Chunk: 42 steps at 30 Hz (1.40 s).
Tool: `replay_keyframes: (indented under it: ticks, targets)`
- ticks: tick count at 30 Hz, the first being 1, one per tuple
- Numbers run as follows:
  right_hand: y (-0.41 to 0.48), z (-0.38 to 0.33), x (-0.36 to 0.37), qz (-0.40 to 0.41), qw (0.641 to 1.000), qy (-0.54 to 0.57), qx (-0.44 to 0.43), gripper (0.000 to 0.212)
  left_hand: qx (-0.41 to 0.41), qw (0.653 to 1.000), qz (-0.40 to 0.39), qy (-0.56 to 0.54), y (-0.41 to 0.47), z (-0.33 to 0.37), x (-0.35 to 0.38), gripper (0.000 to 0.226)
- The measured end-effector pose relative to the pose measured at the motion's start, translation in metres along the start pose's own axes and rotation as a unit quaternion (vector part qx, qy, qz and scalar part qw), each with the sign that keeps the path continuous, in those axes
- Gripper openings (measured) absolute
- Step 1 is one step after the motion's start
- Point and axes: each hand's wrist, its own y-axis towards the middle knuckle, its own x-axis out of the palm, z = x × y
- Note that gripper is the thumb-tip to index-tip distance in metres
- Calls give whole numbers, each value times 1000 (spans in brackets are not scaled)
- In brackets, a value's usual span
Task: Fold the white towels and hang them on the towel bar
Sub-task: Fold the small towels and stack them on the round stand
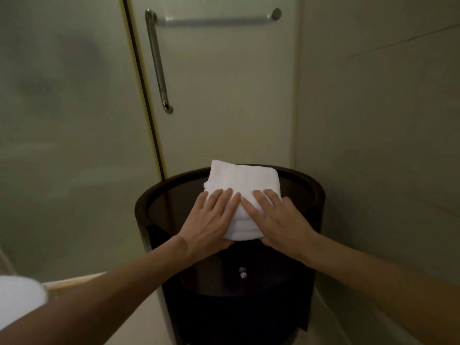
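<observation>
A folded white towel (242, 180) lies on top of a round dark wooden cabinet (308, 192), its near edge showing several layers. My left hand (211, 217) presses flat on the towel's near left part, thumb under the front edge. My right hand (276, 217) lies flat on the near right part, its thumb also at the front edge. The metal towel bar (216, 21) runs horizontally on the glass door above, bare.
A vertical metal door handle (156, 61) hangs on the frosted glass door left of the bar. A wall stands close on the right. Another white object (20, 297) shows at the lower left edge. The cabinet front has a small knob (242, 272).
</observation>
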Motion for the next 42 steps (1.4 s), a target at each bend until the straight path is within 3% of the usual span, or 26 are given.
replay_keyframes:
  ticks: [6, 11, 21, 25, 32, 42]
  targets:
    - [-4, -2, 0, 47, 999, -1, -11, 107, -2, 1000, 22, 5, -4, 4, 0, 102]
    - [-11, -3, 1, 83, 996, -4, -21, 103, 0, 1000, 8, 28, -10, 6, 1, 118]
    - [-13, -7, 4, 24, 999, -28, 8, 113, 0, 1000, 23, 20, -10, 10, -3, 108]
    - [-11, -5, 0, 43, 999, -16, 6, 103, 2, 999, 33, 17, -9, 10, -7, 106]
    - [-6, 1, -17, 49, 999, 6, -4, 112, -29, 999, 2, 37, -8, 12, -18, 120]
    - [-1, 5, -24, 39, 999, 17, 2, 109, -45, 998, 32, 36, 3, 14, -28, 107]
